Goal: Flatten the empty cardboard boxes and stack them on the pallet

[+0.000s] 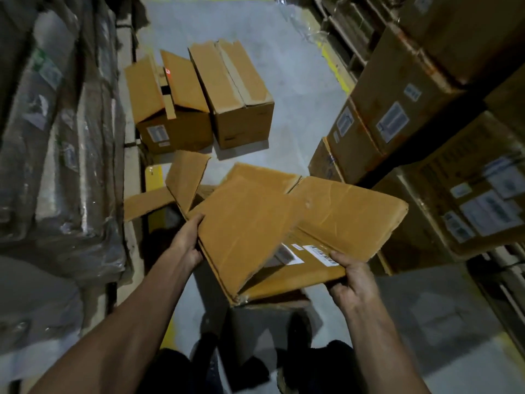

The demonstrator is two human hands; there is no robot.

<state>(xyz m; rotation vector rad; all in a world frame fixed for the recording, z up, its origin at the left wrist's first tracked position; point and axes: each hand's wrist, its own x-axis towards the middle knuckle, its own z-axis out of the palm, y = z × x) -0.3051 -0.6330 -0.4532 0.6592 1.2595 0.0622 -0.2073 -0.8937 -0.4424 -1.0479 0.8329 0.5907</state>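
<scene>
Both hands grip flattened cardboard box (284, 223), held above floor (298, 89): left hand (189, 240) clamps left edge, right hand (350, 280) pinches near edge by label (322, 255). Beyond, two upright boxes: open-flapped box (170, 109), closed box (237, 95).

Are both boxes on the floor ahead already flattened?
No: both boxes stand upright at full shape on the floor.
</scene>
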